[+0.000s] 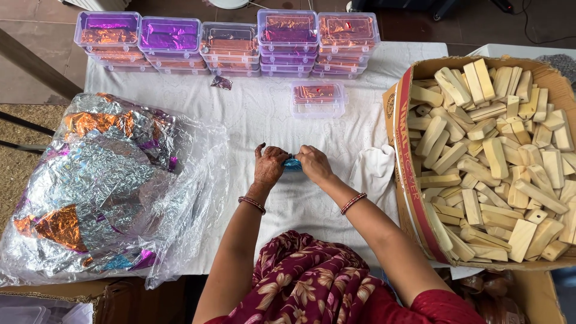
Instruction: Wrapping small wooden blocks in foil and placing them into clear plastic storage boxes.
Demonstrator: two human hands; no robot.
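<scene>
while both of our hands meet over the middle of the white cloth-covered table (264, 114), we hold a small blue foil-wrapped piece (292, 163) between them — the left hand (269, 166) pinches its left end and the right hand (313, 164) pinches its right end, fingers closed onto the foil on both sides. the piece lies with its long axis running left to right, straight from one hand to the other, so neither hand is nearer; each has an end of it, and only a short blue stretch shows in the gap. whether there is a block inside the foil we cannot tell, since the fingers cover most of it. to our right, near the right hand, sits a large open cardboard box (401, 174) heaped with pale wooden blocks (498, 157), and a crumpled white rag (373, 170) lies just beside the box wall. to our left, well apart from the left hand, a clear plastic bag of crinkled silver, orange and purple foil sheets (102, 180) spreads over the table edge. ahead of the hands a single small clear plastic box with a lilac rim (317, 99) stands alone — behind it, along the far edge, run stacked clear plastic boxes filled with purple and copper foil-wrapped pieces (228, 45).
</scene>
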